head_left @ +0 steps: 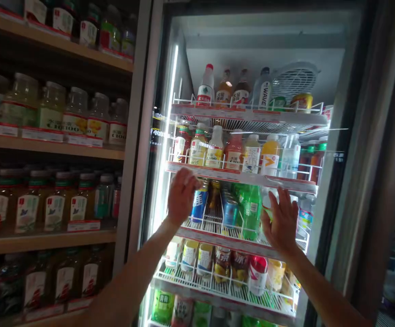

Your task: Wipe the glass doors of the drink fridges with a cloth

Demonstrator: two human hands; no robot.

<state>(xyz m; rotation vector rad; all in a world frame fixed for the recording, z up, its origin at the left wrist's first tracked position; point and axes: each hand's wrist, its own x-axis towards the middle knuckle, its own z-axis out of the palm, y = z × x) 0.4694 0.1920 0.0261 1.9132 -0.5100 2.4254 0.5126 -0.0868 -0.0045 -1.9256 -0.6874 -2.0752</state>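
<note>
My left hand [183, 196] is raised in front of the lit drinks fridge, its fingers apart and slightly bent, holding nothing. Just beyond it stands a blue can [199, 204] on the third wire shelf. My right hand [282, 221] is up at about the same height with spread fingers and nothing in them. It covers part of the bottles behind it, beside a large green soda bottle [251, 211]. A smaller blue can [230, 212] lies between the two hands' positions. Whether either hand touches glass or the shelf front cannot be made out.
Bottled drinks line the upper fridge shelf [218, 169] and the lower wire rack [231, 290]. A dark door frame [340, 190] edges the fridge at right. To the left, a wooden shelf [47, 146] carries rows of juice bottles. Faint reflected lettering shows across the fridge front.
</note>
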